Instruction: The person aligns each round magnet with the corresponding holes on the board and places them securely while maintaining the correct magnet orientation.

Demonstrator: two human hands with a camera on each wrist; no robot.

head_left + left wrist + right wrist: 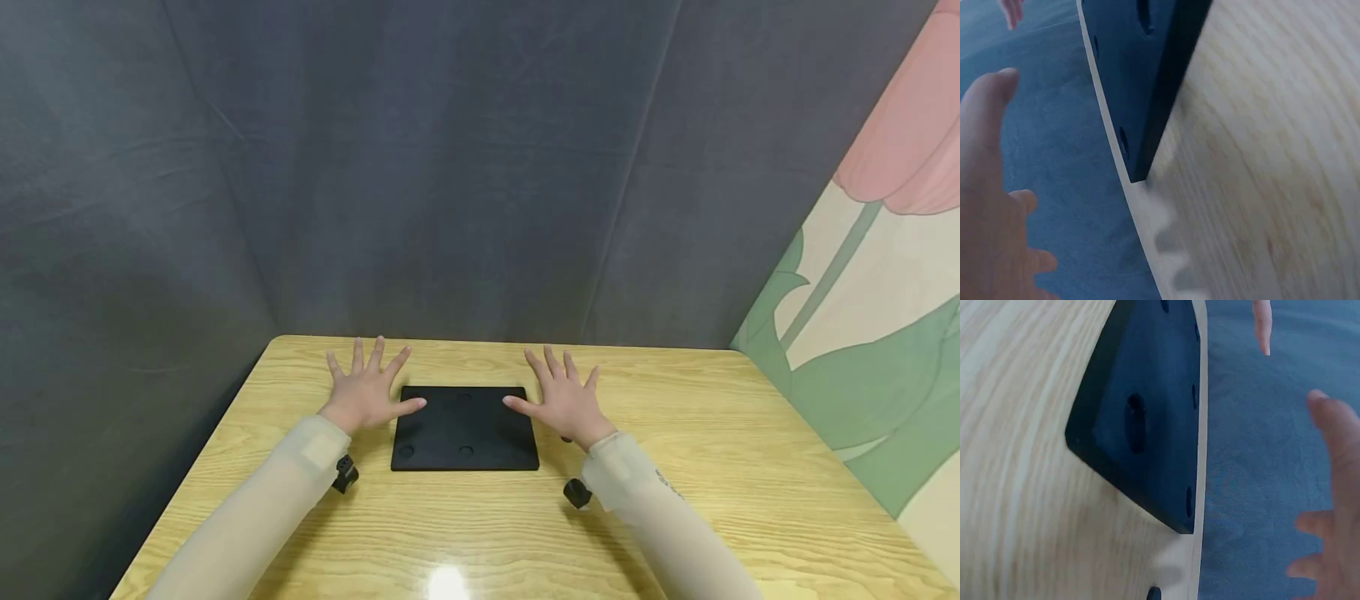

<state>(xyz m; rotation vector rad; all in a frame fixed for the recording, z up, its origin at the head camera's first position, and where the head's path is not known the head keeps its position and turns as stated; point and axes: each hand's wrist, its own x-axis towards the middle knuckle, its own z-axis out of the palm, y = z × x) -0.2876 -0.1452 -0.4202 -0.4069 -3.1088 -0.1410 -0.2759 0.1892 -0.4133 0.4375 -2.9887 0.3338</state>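
A flat black rectangular board [465,429] with several shallow round recesses lies on the wooden table. To its left, my left hand [363,393] has its fingers spread and the thumb stretched over the board's upper left corner. My right hand [566,402] mirrors it on the other side, thumb reaching over the upper right corner. Neither hand holds anything. In the left wrist view the thumb [988,106] appears apart from the board [1129,62]. The right wrist view likewise has a gap between the thumb [1332,425] and the board [1160,381].
Part of a small dark object [1154,593] shows on the table beside the board, mostly cut off by the frame in the right wrist view. A dark grey cloth [450,167] hangs behind the wooden table [465,525]. A flower-painted wall [885,333] stands at right.
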